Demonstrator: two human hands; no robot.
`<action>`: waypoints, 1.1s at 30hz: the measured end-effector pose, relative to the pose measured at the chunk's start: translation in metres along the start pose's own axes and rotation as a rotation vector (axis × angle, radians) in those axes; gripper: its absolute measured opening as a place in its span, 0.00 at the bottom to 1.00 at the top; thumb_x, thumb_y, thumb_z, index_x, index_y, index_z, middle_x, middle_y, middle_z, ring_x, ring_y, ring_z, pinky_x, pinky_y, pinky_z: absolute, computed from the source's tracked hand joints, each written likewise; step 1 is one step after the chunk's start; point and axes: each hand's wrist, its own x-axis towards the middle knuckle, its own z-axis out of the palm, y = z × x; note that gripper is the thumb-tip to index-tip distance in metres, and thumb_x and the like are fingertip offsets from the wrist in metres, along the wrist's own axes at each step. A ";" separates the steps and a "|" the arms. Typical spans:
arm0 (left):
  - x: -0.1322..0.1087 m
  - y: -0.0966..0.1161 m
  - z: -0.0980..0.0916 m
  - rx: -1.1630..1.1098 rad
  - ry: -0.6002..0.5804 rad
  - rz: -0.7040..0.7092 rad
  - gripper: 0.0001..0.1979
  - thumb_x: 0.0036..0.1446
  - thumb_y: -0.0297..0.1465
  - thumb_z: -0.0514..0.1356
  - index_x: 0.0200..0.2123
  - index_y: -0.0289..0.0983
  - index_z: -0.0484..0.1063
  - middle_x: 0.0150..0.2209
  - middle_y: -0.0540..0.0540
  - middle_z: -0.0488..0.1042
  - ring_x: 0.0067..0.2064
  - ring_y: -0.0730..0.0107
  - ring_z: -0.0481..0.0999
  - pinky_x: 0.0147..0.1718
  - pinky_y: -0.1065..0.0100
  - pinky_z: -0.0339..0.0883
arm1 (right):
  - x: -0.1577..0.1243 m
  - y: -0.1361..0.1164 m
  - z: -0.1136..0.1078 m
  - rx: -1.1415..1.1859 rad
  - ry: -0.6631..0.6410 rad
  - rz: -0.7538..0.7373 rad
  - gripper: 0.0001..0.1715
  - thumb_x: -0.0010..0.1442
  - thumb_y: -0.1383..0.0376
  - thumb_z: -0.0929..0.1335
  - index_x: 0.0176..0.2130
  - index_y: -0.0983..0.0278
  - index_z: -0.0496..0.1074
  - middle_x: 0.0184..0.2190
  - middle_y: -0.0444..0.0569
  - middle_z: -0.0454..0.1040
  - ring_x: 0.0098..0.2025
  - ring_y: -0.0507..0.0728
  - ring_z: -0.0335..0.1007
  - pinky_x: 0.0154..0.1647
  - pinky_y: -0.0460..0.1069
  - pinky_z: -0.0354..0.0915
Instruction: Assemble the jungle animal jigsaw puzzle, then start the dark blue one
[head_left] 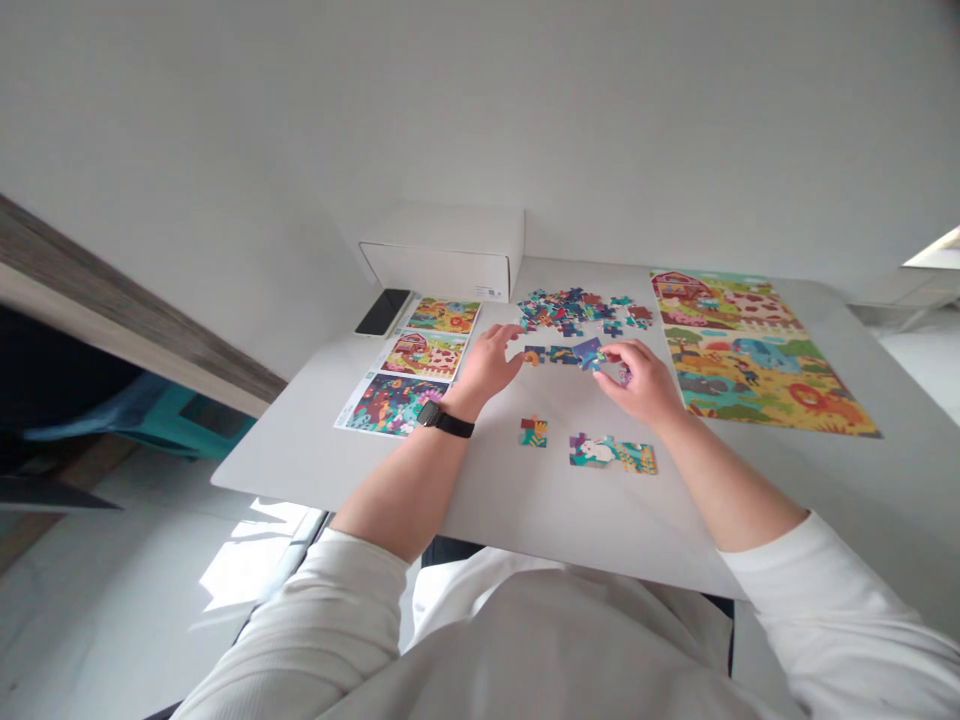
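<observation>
My left hand (491,362), with a black watch on the wrist, rests on the white table (480,490) and its fingertips pinch the left end of a short row of joined puzzle pieces (564,354). My right hand (641,380) has its fingers curled on a blue puzzle piece (600,358) at the right end of that row. A heap of loose pieces (581,308) lies just beyond both hands. Nearer me sit a small joined pair (533,432) and a longer joined strip (613,453).
A finished animal puzzle (750,350) lies to the right. A sheet of reference pictures (411,365) and a black phone (383,311) lie to the left. A white box (446,252) stands at the back against the wall. A teal stool (180,420) stands left of the table.
</observation>
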 end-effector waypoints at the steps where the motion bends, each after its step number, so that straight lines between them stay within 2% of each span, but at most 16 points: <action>1: 0.001 -0.005 0.001 0.053 -0.019 0.016 0.21 0.64 0.28 0.66 0.60 0.40 0.78 0.56 0.40 0.80 0.57 0.54 0.80 0.62 0.54 0.74 | -0.001 0.002 0.001 -0.006 0.005 0.009 0.17 0.65 0.60 0.72 0.53 0.57 0.77 0.47 0.54 0.81 0.47 0.65 0.81 0.51 0.60 0.78; 7: 0.004 -0.010 0.021 0.193 -0.182 0.081 0.20 0.68 0.32 0.64 0.62 0.41 0.79 0.64 0.41 0.79 0.66 0.49 0.76 0.70 0.48 0.66 | -0.003 0.010 0.007 -0.029 -0.016 0.055 0.16 0.64 0.60 0.73 0.52 0.56 0.77 0.48 0.54 0.81 0.46 0.65 0.80 0.51 0.61 0.77; 11: 0.006 -0.011 0.027 0.229 -0.217 0.073 0.18 0.69 0.33 0.62 0.59 0.43 0.82 0.65 0.42 0.80 0.66 0.49 0.76 0.70 0.47 0.65 | -0.003 0.013 0.008 -0.030 -0.024 0.059 0.16 0.64 0.60 0.73 0.52 0.57 0.78 0.47 0.54 0.81 0.46 0.65 0.80 0.51 0.61 0.77; 14: 0.005 -0.012 0.024 0.249 -0.181 0.058 0.15 0.69 0.32 0.61 0.55 0.43 0.84 0.63 0.43 0.82 0.64 0.49 0.78 0.68 0.47 0.66 | -0.001 0.013 0.008 -0.030 -0.018 0.061 0.16 0.64 0.59 0.73 0.51 0.57 0.78 0.47 0.54 0.81 0.46 0.65 0.80 0.51 0.61 0.77; 18: 0.003 -0.013 0.020 0.327 -0.078 -0.020 0.11 0.68 0.30 0.61 0.46 0.42 0.85 0.53 0.40 0.85 0.57 0.45 0.80 0.62 0.43 0.69 | 0.009 0.009 0.012 -0.037 -0.034 0.069 0.16 0.65 0.59 0.73 0.52 0.57 0.78 0.47 0.54 0.81 0.47 0.66 0.80 0.53 0.61 0.76; 20: 0.003 -0.013 0.018 0.313 -0.009 -0.039 0.10 0.68 0.31 0.62 0.46 0.41 0.84 0.53 0.38 0.84 0.57 0.44 0.79 0.61 0.42 0.70 | 0.017 0.004 0.017 -0.050 -0.058 0.054 0.16 0.65 0.60 0.73 0.53 0.57 0.79 0.48 0.55 0.82 0.49 0.67 0.80 0.55 0.61 0.76; 22: 0.003 -0.012 0.018 0.201 0.036 0.022 0.11 0.68 0.33 0.65 0.51 0.41 0.82 0.56 0.38 0.82 0.59 0.46 0.79 0.63 0.45 0.71 | 0.025 -0.001 0.024 -0.072 -0.087 0.031 0.17 0.66 0.60 0.73 0.53 0.58 0.79 0.50 0.55 0.82 0.52 0.68 0.79 0.58 0.62 0.75; 24: 0.004 -0.010 0.020 0.040 0.039 0.150 0.18 0.66 0.35 0.69 0.58 0.41 0.79 0.59 0.39 0.81 0.61 0.50 0.79 0.65 0.50 0.71 | 0.032 -0.007 0.031 -0.089 -0.111 0.014 0.16 0.66 0.61 0.73 0.53 0.58 0.79 0.50 0.56 0.82 0.54 0.68 0.79 0.59 0.62 0.74; 27: 0.006 -0.004 0.022 -0.114 0.039 0.288 0.23 0.64 0.36 0.73 0.60 0.41 0.75 0.60 0.39 0.81 0.63 0.54 0.79 0.66 0.53 0.72 | 0.040 -0.015 0.040 -0.084 -0.124 -0.004 0.16 0.66 0.61 0.73 0.53 0.60 0.79 0.51 0.58 0.82 0.55 0.69 0.79 0.59 0.63 0.74; 30: 0.009 0.003 0.022 -0.140 0.062 0.280 0.21 0.63 0.34 0.73 0.57 0.41 0.77 0.56 0.40 0.83 0.60 0.54 0.81 0.64 0.53 0.74 | 0.044 -0.017 0.044 -0.079 -0.124 -0.008 0.16 0.66 0.61 0.73 0.53 0.60 0.79 0.51 0.58 0.82 0.55 0.70 0.79 0.59 0.63 0.74; 33: 0.019 0.004 0.014 -0.101 0.029 0.268 0.19 0.63 0.32 0.72 0.57 0.41 0.78 0.56 0.39 0.83 0.59 0.54 0.82 0.63 0.52 0.75 | 0.045 -0.010 0.041 -0.098 -0.122 0.019 0.23 0.65 0.61 0.74 0.59 0.60 0.76 0.51 0.58 0.83 0.56 0.71 0.80 0.59 0.65 0.75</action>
